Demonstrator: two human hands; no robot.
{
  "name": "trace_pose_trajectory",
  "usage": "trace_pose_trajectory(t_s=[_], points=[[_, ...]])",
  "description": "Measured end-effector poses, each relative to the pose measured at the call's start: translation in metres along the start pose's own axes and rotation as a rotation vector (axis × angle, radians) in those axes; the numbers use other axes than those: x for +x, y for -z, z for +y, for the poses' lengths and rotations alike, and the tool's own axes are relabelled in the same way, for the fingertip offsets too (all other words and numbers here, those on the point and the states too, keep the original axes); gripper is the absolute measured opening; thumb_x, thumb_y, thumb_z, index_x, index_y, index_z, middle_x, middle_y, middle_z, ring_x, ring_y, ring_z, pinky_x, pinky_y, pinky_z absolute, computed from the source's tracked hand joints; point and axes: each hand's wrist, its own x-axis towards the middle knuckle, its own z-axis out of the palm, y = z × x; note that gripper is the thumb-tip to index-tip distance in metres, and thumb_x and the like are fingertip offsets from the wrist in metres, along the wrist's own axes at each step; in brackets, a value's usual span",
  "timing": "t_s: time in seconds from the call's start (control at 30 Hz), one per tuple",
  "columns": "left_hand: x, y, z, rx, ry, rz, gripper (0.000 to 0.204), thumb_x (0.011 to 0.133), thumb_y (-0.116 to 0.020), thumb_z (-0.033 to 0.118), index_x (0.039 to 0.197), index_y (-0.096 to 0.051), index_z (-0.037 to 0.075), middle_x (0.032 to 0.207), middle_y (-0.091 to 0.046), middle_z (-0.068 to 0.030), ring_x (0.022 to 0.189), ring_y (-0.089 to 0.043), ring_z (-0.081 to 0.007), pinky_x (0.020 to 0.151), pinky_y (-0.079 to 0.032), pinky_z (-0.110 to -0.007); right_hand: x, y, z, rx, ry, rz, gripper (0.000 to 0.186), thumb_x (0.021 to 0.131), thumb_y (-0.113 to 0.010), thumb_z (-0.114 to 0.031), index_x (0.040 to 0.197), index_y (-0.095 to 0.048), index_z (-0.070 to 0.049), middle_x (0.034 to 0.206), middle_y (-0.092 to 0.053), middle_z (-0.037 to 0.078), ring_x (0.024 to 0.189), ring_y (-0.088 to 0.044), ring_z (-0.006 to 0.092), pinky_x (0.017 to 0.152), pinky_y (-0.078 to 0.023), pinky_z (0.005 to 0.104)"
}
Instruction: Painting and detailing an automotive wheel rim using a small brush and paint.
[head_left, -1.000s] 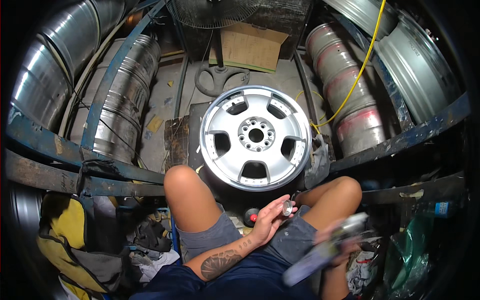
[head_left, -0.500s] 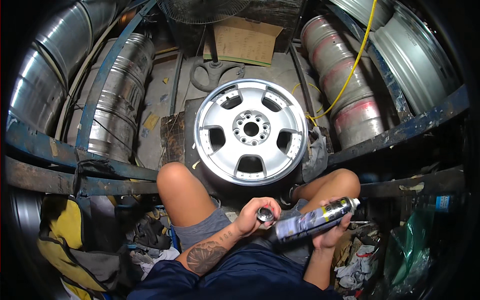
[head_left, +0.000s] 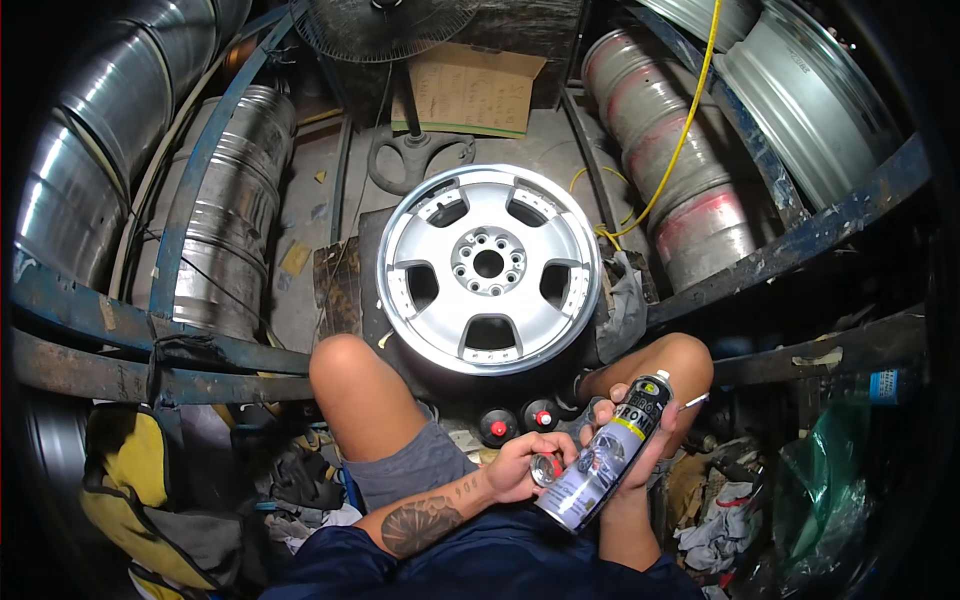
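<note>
Gripping a spray can (head_left: 608, 465), your right hand (head_left: 640, 478) is closed part-way around the cylinder, with fingertips showing along its upper left edge. The can is held above your lap, tilted, its white-tipped end up and to the right, its base down and to the left; the label is black above and pale violet below, with a yellow band between. A thin metallic rod (head_left: 693, 402) projects beside the same hand; whether your fingers grasp it cannot be told. Your left hand (head_left: 515, 470) is mostly curled, its fingers around a small round cap (head_left: 545, 468) just beside the can's lower half. Whether the left fingertips touch the can cannot be determined.

Between your thighs, two dark containers (head_left: 498, 428) with red tops stand side by side. Farther forward, a silver wheel (head_left: 490, 305) lies face up on a dark support, five openings surrounding its ring of bolt holes. Beyond it stands a pedestal fan (head_left: 407, 95), near a cardboard sheet (head_left: 480, 95). Rows of metal rims (head_left: 215, 220) flank you on both sides; a yellow hose (head_left: 690, 150) hangs at the right. Crumpled green plastic (head_left: 825, 480) lies at the lower right.
</note>
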Motion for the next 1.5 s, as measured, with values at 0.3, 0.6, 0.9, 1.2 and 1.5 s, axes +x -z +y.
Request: trace_pose_trajectory(t_s=[0.3,0.6,0.9,1.2,1.5], points=[[-0.003,-0.003,0.006,-0.023,-0.016,-0.063,0.048,0.086,-0.043,0.018,0.121,-0.053,-0.015,0.112,-0.065,-0.0233,0.101,-0.067,-0.0276,0.096,-0.05,-0.037,-0.003,0.0,-0.002,-0.007,-0.05,0.011,0.071,0.088,-0.049,-0.07,0.114,-0.048,-0.003,0.093,-0.062,0.018,0.071,-0.066,0.0288,0.059,-0.06,0.0386],[-0.013,-0.001,0.013,0.566,-0.003,0.113,0.046,0.082,-0.04,0.016,0.106,-0.065,-0.014,0.115,-0.065,-0.0236,0.102,-0.062,-0.0222,0.096,-0.044,-0.031,0.006,0.012,-0.023,-0.002,0.077,-0.064,0.062,0.091,-0.052,-0.06,0.112,-0.052,-0.001,0.09,-0.062,0.02,0.071,-0.065,0.0332,0.06,-0.058,0.0436],[-0.009,-0.014,0.027,0.735,-0.027,-0.158,0.041,0.081,-0.038,0.016,0.102,-0.065,-0.007,0.1,-0.066,-0.0165,0.059,-0.059,-0.0145,0.058,-0.049,-0.024,-0.008,0.013,-0.013,0.113,-0.065,-0.038,0.064,0.092,-0.049,-0.061,0.116,-0.049,-0.002,0.091,-0.061,0.018,0.072,-0.064,0.0379,0.061,-0.057,0.0452],[-0.02,-0.035,0.034,0.506,0.229,0.041,0.043,0.083,-0.039,0.016,0.11,-0.063,-0.005,0.096,-0.067,-0.0098,0.069,-0.06,-0.0096,0.059,-0.048,-0.023,-0.005,0.012,-0.031,-0.241,0.222,0.082,0.048,0.088,-0.063,-0.047,0.115,-0.058,-0.008,0.115,-0.058,0.01,0.103,-0.058,0.0263,0.084,-0.053,0.0459],[-0.023,-0.016,0.045,0.6,0.17,-0.287,0.04,0.094,-0.047,0.025,0.112,-0.063,-0.007,0.108,-0.064,-0.0113,0.08,-0.057,-0.01,0.071,-0.046,-0.022,-0.021,-0.031,-0.154,-0.444,0.84,-0.142,0.051,0.094,-0.05,-0.054,0.107,-0.049,-0.005,0.081,-0.05,0.003,0.077,-0.045,0.0166,0.078,-0.042,0.0339]])
